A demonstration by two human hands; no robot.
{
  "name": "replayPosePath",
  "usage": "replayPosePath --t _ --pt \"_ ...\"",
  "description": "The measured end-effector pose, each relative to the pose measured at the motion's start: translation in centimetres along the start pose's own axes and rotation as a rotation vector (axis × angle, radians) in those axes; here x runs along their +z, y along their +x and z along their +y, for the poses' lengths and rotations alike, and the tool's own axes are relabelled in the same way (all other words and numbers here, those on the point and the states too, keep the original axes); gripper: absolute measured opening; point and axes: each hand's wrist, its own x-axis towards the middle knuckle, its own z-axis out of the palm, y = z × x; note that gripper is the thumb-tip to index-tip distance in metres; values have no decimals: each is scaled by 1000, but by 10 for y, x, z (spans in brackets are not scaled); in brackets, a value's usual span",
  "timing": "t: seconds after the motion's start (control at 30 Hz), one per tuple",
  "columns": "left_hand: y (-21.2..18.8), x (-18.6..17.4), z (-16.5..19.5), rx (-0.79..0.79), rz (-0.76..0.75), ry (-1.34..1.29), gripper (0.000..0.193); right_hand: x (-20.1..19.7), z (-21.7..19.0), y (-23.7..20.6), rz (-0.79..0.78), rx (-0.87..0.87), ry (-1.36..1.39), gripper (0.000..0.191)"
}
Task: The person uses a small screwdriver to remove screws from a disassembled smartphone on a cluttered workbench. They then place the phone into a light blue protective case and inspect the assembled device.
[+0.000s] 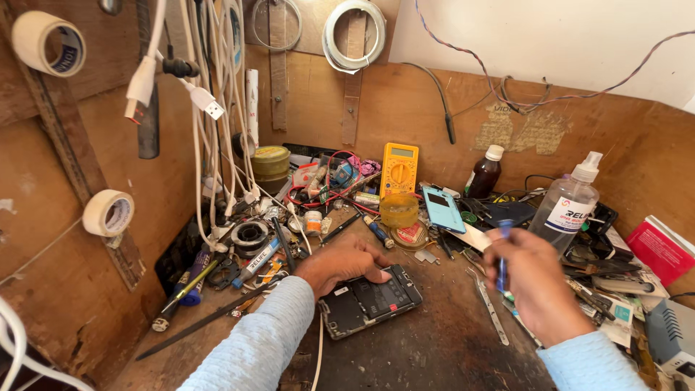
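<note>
A: Bench first. Dark, scarred top, clutter along the back edge and both corners.

B: Biggest item on it?

A: Clear spray bottle toward the right edge, yellow multimeter at the back edge, then the opened phone, back cover off, in the middle near the front edge.

B: Hands?

A: Left hand lies flat, fingers spread and curled loosely over the phone's far end, pressing it down, not gripping. Right hand is raised off the bench, fingers closed round a thin blue tool, tip hidden.

B: Key relation?

A: Phone's long axis runs diagonally, front-left to back-right. It sits left of the right hand and below it; left hand is already touching it, so left is nearer. Right hand stands apart from it, toward the right edge.

B: Small stuff?

A: Light blue phone cover behind, tweezers just beside the right hand.
</note>
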Motion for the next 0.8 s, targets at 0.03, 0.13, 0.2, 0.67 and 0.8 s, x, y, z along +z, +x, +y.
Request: replayPosePath --t 0.03,0.13,0.2,0.67,0.8 --pt "-1 0 0 -18 -1 -3 41 1 5 -1 -35 -25 -149 21" --pt "-4 1 3 -66 6 -14 41 7 23 -6 -118 -9 -482 24" --pt "-5 2 5 -89 21 -25 41 15 32 -7 -161 -73 -619 26" --pt "-11 4 11 -74 37 73 43 42 32 -16 -228 -281 -909 29" --pt "-10 5 9 -20 29 18 43 46 31 -17 -240 -262 -945 30"
